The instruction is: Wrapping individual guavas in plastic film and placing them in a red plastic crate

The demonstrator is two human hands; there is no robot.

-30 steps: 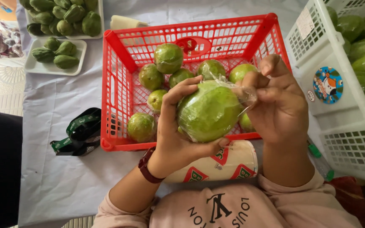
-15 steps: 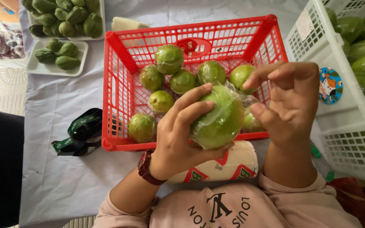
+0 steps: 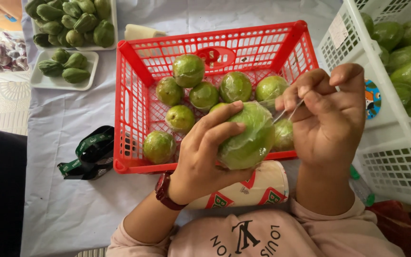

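Left hand [image 3: 200, 157] grips a green guava [image 3: 246, 138] just above the near rim of the red basket [image 3: 129, 109], fingers closed round it. Right hand [image 3: 329, 123], beside the fruit, pinches a twisted tail of clear film [image 3: 284, 113] between fingertips. Film already covers the guava; judged, only sealing the tail remains. Eight wrapped guavas [image 3: 188, 70] lie inside the basket; a white crate [image 3: 396, 157] stands to its right.

The red basket [image 3: 134, 109] is open at the top, with bare floor along its left wall and far end; wrapped green fruits [image 3: 189, 70] crowd its middle and near side. The white crate [image 3: 396, 157] closes the right, and the tape dispenser [image 3: 90, 153] sits just left.
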